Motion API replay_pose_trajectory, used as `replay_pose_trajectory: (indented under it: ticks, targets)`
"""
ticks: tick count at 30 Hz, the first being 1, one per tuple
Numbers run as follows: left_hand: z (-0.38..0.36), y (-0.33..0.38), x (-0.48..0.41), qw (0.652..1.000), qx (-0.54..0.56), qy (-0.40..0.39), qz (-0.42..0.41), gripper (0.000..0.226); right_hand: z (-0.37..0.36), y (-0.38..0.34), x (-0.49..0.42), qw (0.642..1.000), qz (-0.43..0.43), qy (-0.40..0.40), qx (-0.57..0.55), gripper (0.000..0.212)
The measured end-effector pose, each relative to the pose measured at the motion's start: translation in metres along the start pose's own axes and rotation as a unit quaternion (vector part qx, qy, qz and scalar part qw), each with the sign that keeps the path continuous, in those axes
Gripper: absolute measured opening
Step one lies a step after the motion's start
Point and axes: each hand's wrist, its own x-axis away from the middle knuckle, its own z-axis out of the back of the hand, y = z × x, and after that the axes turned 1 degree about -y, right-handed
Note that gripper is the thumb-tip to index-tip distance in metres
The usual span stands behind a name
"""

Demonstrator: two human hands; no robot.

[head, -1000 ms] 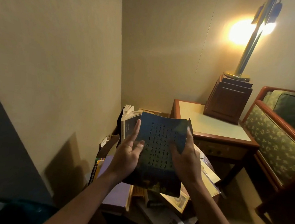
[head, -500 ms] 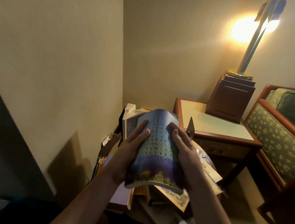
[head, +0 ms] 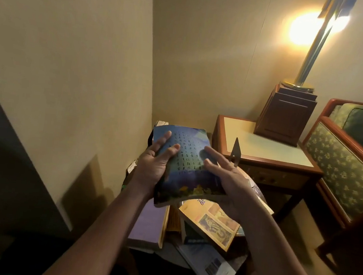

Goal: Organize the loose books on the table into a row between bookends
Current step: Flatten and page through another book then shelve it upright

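Observation:
A blue paperback (head: pixel 188 154) with columns of printed characters hangs above the book pile, tilted with its cover up. My left hand (head: pixel 156 165) grips its left edge, fingers lying on the cover. My right hand (head: pixel 222 176) holds the right edge, fingers reaching over the cover. A dark metal bookend (head: pixel 235 153) stands upright just right of the book. Behind the book's far edge, the page tops of upright books (head: pixel 161 123) show against the wall. Loose books lie below: a yellow one (head: pixel 213 223), a purple one (head: pixel 148 224) and a white one with a barcode (head: pixel 211 267).
A wall runs close along the left. A wooden side table (head: pixel 265 151) carries a lamp on a wooden block (head: pixel 285 113) at the right. Beyond that table stands a wood-framed armchair (head: pixel 345 160) with green patterned upholstery. Bare floor (head: pixel 294 252) shows between chair and book pile.
The blue book has gone from upright and facing me, through a bowed shape, to a flatter tilt, and has moved a little left toward the upright books. Both hands stayed on it.

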Motion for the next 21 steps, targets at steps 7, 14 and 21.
replay_pose_trajectory:
  ticks: [7,14,21]
  targets:
    - [-0.015,-0.016,-0.002,0.984,0.142,-0.083,0.064,0.074,-0.034,0.033,0.006,0.945,0.01,-0.052,-0.324,0.036]
    - [0.009,-0.011,0.01,0.989,0.009,-0.121,0.085,0.048,-0.004,0.001,0.004,0.998,0.012,0.047,0.028,0.036]
    - [-0.013,-0.025,0.02,0.98,0.086,-0.144,0.108,0.088,-0.014,0.015,-0.001,0.989,0.038,0.012,-0.141,0.033]
